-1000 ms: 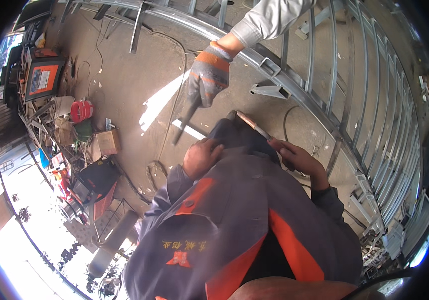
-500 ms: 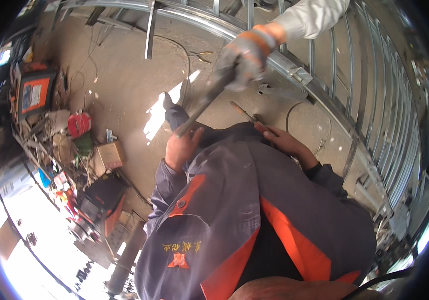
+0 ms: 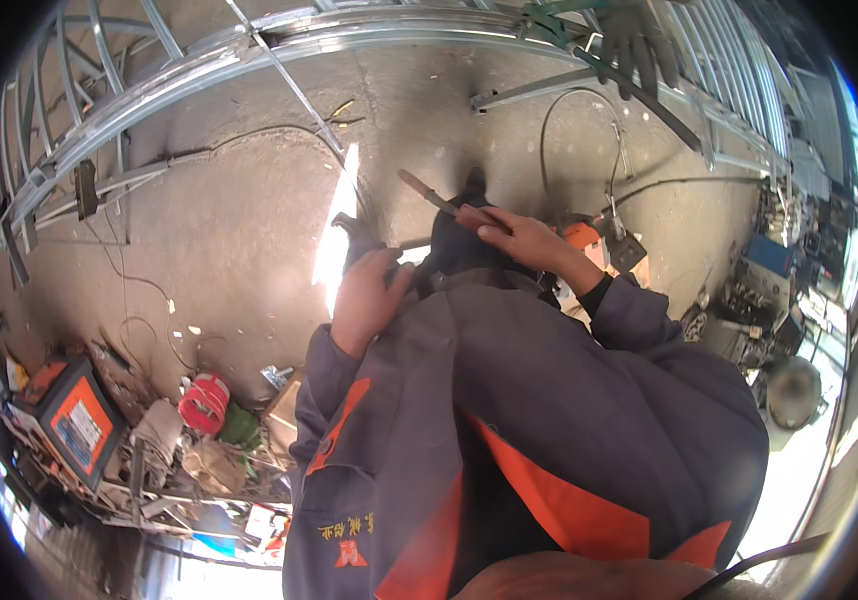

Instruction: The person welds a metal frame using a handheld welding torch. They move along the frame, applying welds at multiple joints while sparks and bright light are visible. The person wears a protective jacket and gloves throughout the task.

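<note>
Two bare hands at work above a concrete floor, a slim flat blade-like tool in the right one.

Nearest, at six o'clock, hangs the person's grey work jacket with orange panels (image 3: 509, 440). Above it the left hand (image 3: 367, 300) is curled shut at the jacket's front; whether it grips anything cannot be told. The right hand (image 3: 527, 240) has its fingers clamped on the wooden handle of one thin metal tool (image 3: 431, 196), which points to eleven o'clock. Beyond, one dark-gloved hand of another person (image 3: 637, 40) rests on the long galvanised steel truss frame (image 3: 249, 55) at twelve o'clock. At eight o'clock stand one orange-faced box-shaped machine (image 3: 79, 425) and one red canister (image 3: 205, 402). Judged from this, the blade could slip or catch the loose black cables (image 3: 574, 130) underfoot, since both hands work close together.
</note>
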Motion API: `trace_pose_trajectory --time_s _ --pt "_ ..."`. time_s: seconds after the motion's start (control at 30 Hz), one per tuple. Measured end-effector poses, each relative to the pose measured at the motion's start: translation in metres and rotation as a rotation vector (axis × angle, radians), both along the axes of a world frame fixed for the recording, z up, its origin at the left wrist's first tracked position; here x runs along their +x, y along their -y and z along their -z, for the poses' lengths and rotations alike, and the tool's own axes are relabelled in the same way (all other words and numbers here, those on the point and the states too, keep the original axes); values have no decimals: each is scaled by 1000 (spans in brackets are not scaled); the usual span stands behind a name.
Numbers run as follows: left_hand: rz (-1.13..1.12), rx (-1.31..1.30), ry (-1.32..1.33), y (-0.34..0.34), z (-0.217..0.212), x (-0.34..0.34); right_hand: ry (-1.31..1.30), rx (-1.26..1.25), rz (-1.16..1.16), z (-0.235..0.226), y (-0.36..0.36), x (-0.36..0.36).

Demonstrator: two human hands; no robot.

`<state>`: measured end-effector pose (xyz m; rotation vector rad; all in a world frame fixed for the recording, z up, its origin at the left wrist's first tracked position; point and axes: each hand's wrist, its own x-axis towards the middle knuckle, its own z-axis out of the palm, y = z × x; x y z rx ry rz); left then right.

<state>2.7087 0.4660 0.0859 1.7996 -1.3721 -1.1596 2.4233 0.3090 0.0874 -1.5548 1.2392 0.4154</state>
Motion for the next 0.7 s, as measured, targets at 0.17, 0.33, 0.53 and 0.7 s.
trace_pose_trajectory --time_s 0.17,0.33,0.53,0.7 --pt "-17 69 -37 -14 -2 38 94 26 229 -26 -26 45" --pt "65 136 16 -11 -12 53 360 259 528 -45 -26 69" --pt "102 132 57 28 -32 62 448 215 430 -40 1 86" --pt "129 110 61 72 -44 54 532 137 378 -40 23 90"
